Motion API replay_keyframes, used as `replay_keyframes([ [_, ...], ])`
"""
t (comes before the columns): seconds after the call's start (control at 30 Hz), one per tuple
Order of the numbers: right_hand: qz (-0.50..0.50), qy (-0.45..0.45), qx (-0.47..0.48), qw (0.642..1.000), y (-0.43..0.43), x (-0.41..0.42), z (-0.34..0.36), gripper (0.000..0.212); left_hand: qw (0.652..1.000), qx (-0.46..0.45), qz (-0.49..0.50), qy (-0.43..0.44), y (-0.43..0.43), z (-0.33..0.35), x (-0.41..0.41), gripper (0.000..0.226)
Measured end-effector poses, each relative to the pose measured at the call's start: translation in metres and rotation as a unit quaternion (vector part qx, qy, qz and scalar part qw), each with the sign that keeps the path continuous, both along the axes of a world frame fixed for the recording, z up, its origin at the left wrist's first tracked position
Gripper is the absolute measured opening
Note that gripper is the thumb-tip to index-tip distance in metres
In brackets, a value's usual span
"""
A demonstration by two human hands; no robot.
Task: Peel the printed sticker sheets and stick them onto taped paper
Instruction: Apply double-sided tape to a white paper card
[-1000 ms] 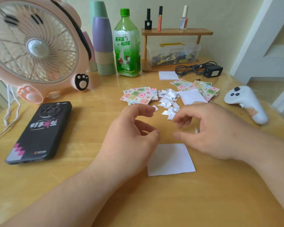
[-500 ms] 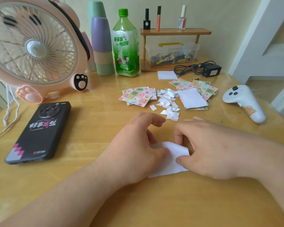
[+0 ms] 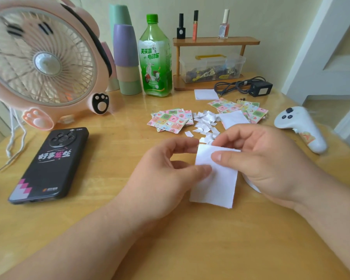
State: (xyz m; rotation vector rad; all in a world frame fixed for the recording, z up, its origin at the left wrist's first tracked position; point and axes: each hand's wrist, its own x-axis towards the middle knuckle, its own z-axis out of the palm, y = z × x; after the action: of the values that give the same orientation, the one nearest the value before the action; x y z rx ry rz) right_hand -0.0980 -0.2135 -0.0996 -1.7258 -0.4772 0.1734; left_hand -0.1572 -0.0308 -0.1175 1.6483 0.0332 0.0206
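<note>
A white paper sheet is lifted off the wooden table, hanging blank side toward me. My left hand pinches its left edge between thumb and forefinger. My right hand pinches its upper right part, thumb across the front. Beyond them lie two stacks of colourful printed sticker sheets, a heap of small white paper scraps and another white sheet. Something white peeks out under my right hand; what it is cannot be told.
A black phone lies at the left, below a pink fan. Stacked cups, a green bottle and a small wooden shelf with a plastic box stand at the back. A white controller and black charger are at the right.
Both hands came down onto the white sheet lying flat on the table, took hold of it, and have lifted it up so it now hangs between them.
</note>
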Motion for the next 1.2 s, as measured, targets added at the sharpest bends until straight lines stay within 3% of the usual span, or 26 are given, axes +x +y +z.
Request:
replay_keyframes([
  [0.1, 0.026, 0.009, -0.016, 1.000, 0.002, -0.005, 0.000, 0.018, 0.997, -0.040, 0.054, -0.026, 0.001, 0.000, 0.003, 0.049],
  [0.37, -0.050, 0.021, -0.002, 0.999, 0.011, -0.011, -0.007, 0.034, 0.997, 0.003, 0.069, -0.027, 0.000, 0.002, 0.001, 0.042],
  [0.57, -0.072, -0.092, -0.081, 0.990, 0.014, -0.018, -0.004, 0.028, 0.994, 0.050, 0.092, -0.033, -0.003, 0.001, 0.001, 0.036],
  [0.63, -0.079, -0.094, -0.096, 0.988, 0.012, -0.016, -0.005, 0.025, 0.994, 0.043, 0.093, -0.038, -0.003, 0.003, 0.001, 0.036],
  [0.7, -0.075, -0.060, -0.094, 0.991, 0.011, -0.015, -0.004, 0.019, 0.994, 0.029, 0.100, -0.040, -0.002, 0.004, 0.002, 0.036],
  [0.8, -0.067, -0.005, -0.085, 0.994, 0.008, -0.012, -0.005, 0.035, 0.993, 0.007, 0.113, -0.040, 0.000, 0.005, 0.003, 0.036],
  [0.9, -0.060, 0.028, -0.093, 0.993, 0.009, -0.014, -0.002, 0.038, 0.994, -0.003, 0.108, -0.035, -0.001, 0.005, 0.002, 0.041],
  [1.0, -0.032, 0.126, -0.050, 0.990, 0.008, -0.014, 0.003, 0.033, 0.995, -0.024, 0.090, -0.034, -0.001, 0.005, 0.001, 0.050],
  [1.1, -0.009, 0.249, 0.009, 0.968, 0.000, -0.010, 0.006, 0.029, 0.996, -0.064, 0.046, -0.045, 0.001, 0.002, 0.002, 0.052],
  [1.2, 0.079, 0.346, 0.083, 0.931, -0.001, -0.005, 0.010, 0.038, 0.992, -0.112, -0.003, -0.056, 0.002, -0.001, 0.003, 0.047],
])
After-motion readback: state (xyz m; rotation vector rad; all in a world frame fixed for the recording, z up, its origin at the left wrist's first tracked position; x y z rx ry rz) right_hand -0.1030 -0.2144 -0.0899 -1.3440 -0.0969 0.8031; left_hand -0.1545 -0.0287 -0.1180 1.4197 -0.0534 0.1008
